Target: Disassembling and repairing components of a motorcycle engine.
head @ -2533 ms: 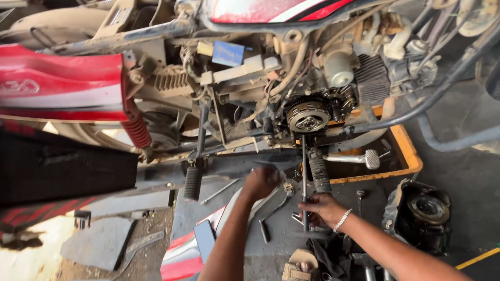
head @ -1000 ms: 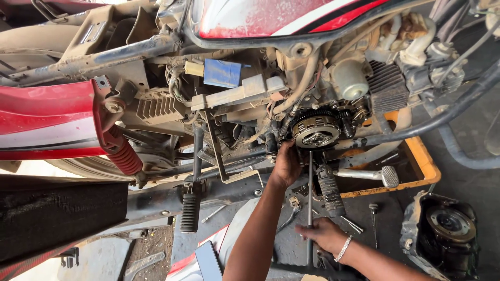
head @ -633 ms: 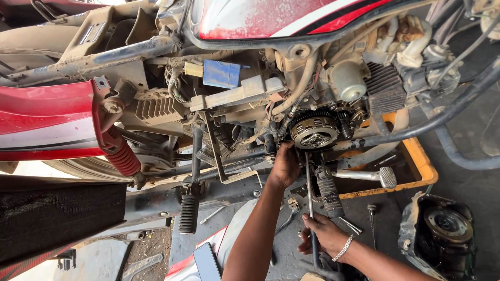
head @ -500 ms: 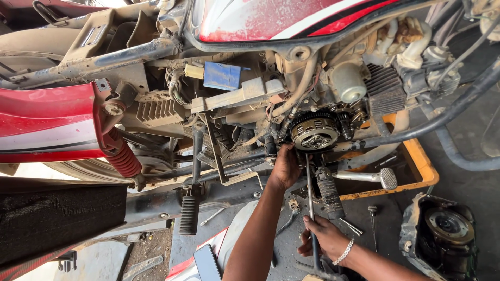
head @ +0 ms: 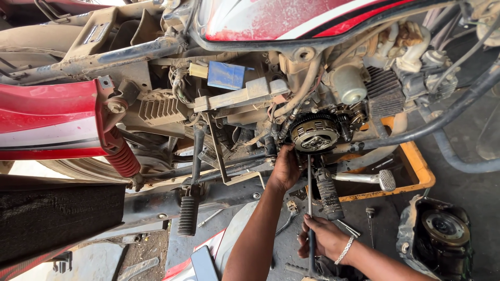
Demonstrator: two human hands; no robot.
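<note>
Now | left hand [head: 285, 169] up at clutch [head: 314, 135] | right hand [head: 321, 237] holds rod [head: 310, 208]

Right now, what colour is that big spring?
Red: the coil spring shows clearly in the head view.

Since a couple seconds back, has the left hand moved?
Yes. The left hand rose from the floor tools to just under the round clutch on the engine.

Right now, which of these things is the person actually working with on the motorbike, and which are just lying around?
In use:
- left hand, up against the engine just below the round clutch
- right hand, gripping a long metal rod tool that points up at the clutch

Lying about:
- orange tray
- removed engine cover on the floor
- phone
- loose bolt
</note>
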